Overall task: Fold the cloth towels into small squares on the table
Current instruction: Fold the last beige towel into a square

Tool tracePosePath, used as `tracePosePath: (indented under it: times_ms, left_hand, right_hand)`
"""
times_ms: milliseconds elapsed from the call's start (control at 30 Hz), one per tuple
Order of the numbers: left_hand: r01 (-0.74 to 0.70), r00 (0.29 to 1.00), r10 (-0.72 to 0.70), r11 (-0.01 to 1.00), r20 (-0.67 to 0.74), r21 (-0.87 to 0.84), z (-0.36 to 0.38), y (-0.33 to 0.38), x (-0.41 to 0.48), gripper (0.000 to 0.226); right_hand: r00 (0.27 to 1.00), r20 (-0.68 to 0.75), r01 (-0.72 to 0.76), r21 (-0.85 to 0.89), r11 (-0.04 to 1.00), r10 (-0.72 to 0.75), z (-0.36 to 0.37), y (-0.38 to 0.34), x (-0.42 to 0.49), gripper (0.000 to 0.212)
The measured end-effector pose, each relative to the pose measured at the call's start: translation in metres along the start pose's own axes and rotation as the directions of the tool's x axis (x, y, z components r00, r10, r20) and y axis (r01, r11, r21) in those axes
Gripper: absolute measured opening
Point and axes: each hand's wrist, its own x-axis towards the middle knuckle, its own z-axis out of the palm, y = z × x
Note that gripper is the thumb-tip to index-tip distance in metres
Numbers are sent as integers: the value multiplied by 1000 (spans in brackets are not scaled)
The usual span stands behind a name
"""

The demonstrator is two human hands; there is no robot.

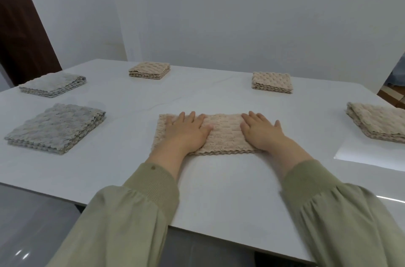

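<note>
A beige textured towel [223, 133] lies folded into a long rectangle in the middle of the white table [219, 190]. My left hand [186, 131] presses flat on its left half, fingers straight and spread. My right hand [262, 130] lies flat on its right half in the same way. Neither hand grips the cloth. Both arms wear olive green sleeves.
Folded towels sit around the table: two grey stacks at the left [57, 128] [52, 84], a beige square at the back middle [149, 70], another at the back right [271, 82], and a beige stack at the right edge [379, 124]. A white wall stands behind.
</note>
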Motion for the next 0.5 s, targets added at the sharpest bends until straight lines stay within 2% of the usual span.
tracePosePath:
  times_ms: [100,167,233,300,333,400,500]
  left_hand:
    - [21,998,-22,1000,-63,-6,4,3,-4,60]
    - [30,989,-32,999,-147,-22,2,2,-7,59]
    - [-25,971,10,998,-238,-57,-1,4,-8,57]
    - [-147,950,126,988,-285,-56,-2,11,-11,56]
    - [-205,941,184,977,-283,-48,-1,16,-12,57]
    - [-271,941,261,962,-213,-21,3,25,-14,61]
    - [-263,961,266,963,-76,50,11,31,-11,67]
  right_hand:
    - [999,4,-46,43,998,46,-1,10,2,52]
    - [998,-51,-30,92,995,34,-1,11,5,49]
    - [984,-168,-9,283,959,59,-4,14,7,39]
    - [954,-266,19,515,857,138,-7,19,8,35]
    - [942,-292,23,546,838,164,-8,22,10,35]
    - [939,-294,-24,461,887,178,-7,28,16,38]
    - [970,-202,-98,196,976,138,-5,27,22,44]
